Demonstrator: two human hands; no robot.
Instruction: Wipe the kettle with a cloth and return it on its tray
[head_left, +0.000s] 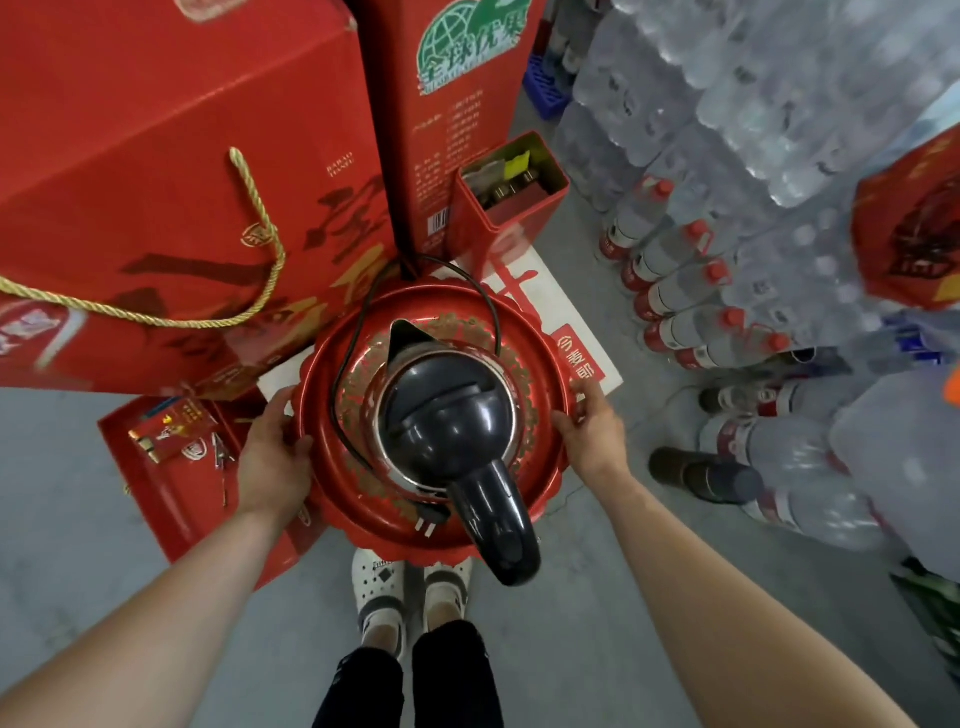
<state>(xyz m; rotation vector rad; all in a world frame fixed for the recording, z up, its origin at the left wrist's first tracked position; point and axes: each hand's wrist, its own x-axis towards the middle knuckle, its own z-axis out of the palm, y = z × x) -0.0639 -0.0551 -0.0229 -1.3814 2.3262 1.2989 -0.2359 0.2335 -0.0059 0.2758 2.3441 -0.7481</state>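
A steel electric kettle (447, 410) with a dark grey lid and handle stands upright in the middle of a round red tray (337, 499) with gold patterning and a scalloped rim. Its handle points toward me and its spout points away. The black power cord (345, 364) loops around the kettle on the tray, with the plug lying near the handle. My left hand (275, 452) grips the tray's left rim and my right hand (589, 431) grips its right rim, holding the tray above the floor. No cloth is in view.
Big red gift boxes (171, 171) stand behind and to the left. A red open tin (509, 202) and a white box (566, 312) sit behind the tray. A flat red box (171, 478) lies on the floor at left. Packs of water bottles (727, 156) fill the right side. My feet (410, 592) are below the tray.
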